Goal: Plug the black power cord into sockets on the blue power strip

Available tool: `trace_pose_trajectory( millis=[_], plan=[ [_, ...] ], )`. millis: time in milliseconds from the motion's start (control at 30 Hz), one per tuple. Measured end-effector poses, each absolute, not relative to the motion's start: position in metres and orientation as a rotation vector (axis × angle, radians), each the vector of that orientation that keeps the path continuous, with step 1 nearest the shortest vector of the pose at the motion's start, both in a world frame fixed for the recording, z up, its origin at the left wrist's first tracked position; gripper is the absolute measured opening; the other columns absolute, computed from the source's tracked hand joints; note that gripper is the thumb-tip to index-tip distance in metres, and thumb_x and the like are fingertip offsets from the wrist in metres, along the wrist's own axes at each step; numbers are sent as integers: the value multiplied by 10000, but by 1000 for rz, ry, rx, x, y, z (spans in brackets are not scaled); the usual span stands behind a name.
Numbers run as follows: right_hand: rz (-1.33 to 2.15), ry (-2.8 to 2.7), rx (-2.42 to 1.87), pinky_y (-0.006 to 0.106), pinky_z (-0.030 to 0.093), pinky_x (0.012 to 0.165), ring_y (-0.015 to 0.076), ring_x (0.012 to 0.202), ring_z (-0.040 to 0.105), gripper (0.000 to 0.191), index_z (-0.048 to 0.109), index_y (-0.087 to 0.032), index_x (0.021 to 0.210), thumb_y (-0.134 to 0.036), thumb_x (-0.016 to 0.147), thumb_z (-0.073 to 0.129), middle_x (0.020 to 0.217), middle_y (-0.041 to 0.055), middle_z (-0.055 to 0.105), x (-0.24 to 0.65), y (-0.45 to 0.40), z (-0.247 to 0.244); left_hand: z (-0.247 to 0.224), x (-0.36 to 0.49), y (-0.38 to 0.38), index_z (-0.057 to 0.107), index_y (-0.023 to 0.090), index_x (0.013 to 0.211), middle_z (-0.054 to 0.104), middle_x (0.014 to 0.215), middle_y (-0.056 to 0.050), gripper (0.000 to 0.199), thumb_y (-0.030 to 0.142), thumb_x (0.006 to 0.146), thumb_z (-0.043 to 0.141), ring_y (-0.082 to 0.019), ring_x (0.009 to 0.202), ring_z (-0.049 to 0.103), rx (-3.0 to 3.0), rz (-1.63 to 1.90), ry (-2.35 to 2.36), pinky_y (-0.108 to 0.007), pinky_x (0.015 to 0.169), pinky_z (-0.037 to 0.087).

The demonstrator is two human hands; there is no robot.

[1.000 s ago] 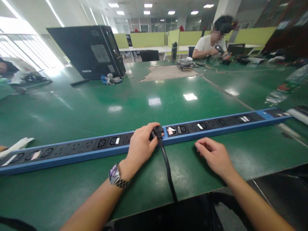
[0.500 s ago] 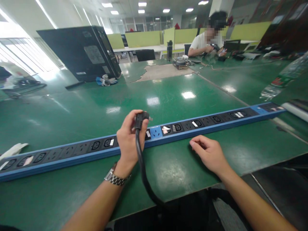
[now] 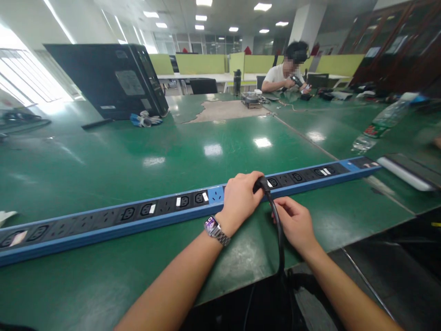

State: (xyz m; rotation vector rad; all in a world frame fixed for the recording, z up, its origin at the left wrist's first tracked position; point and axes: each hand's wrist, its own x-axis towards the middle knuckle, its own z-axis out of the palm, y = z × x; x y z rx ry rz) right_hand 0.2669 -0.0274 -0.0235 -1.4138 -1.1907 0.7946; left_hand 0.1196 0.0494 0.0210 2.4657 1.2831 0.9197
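Plug is in your left hand, up against the strip, just past the blue socket on its right-hand side. Left grip is narrow, closed on the plug body; pins hidden behind hand and plug, so can't tell if they're in or how deep. Cord drops from the plug toward the near edge of the worktop. Right hand is loosely curled beside the cord; can't tell if it touches it. Handling, my judgement: pinch the body, not the cord; match pin pattern to slots, since outlet shapes differ along the strip; load it square to the strip face, no rocking, as a tilt could bend pins. Cord looks stiff and may twist the plug, so leave it slack. Right palm on the strip would stop it sliding. Fingertips clear of the pins.
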Motion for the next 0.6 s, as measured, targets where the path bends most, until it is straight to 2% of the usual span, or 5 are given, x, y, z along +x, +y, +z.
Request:
trace_pose_trajectory(
  millis=[133, 233, 333, 433, 600],
  plan=[
    [892, -1007, -1408, 223, 424, 444, 107, 487, 544, 479, 593, -186, 987, -623, 795, 558, 656, -12, 606, 274, -8, -4, 18, 120, 50, 624, 253, 1148, 717, 983, -49, 291, 264, 857, 633, -230, 942, 643, 2482, 912, 1278, -371, 840, 503],
    [862, -1383, -1583, 239, 424, 445, 125, 475, 561, 532, 592, -185, 1124, -606, 800, 559, 684, 8, 647, 276, 14, 23, 15, 122, 52, 610, 243, 1159, 718, 988, -51, 286, 275, 875, 612, -228, 926, 652, 2475, 890, 1281, -362, 829, 507],
    [482, -1894, -1828, 271, 443, 561, 168, 582, 618, 358, 679, -149, 959, -446, 862, 504, 713, 76, 684, 273, 31, 49, 17, 115, 53, 577, 206, 1231, 699, 1118, -77, 411, 298, 840, 664, -238, 1020, 640, 2527, 833, 1225, -363, 885, 496],
    [99, -2215, -2003, 283, 424, 636, 210, 718, 656, 328, 702, -140, 824, -337, 877, 446, 796, 131, 710, 272, 38, 64, 24, 85, 52, 547, 201, 1292, 611, 1308, -111, 568, 383, 786, 726, -284, 1176, 570, 2632, 834, 1323, -445, 990, 427],
    [-96, -2508, -2015, 302, 407, 625, 236, 715, 659, 344, 732, -129, 802, -319, 875, 455, 807, 166, 714, 261, 46, 64, 29, 6, 43, 627, 224, 1172, 693, 1146, -106, 448, 513, 830, 646, -304, 1131, 584, 2683, 800, 1717, -560, 1056, 301]
  ],
)
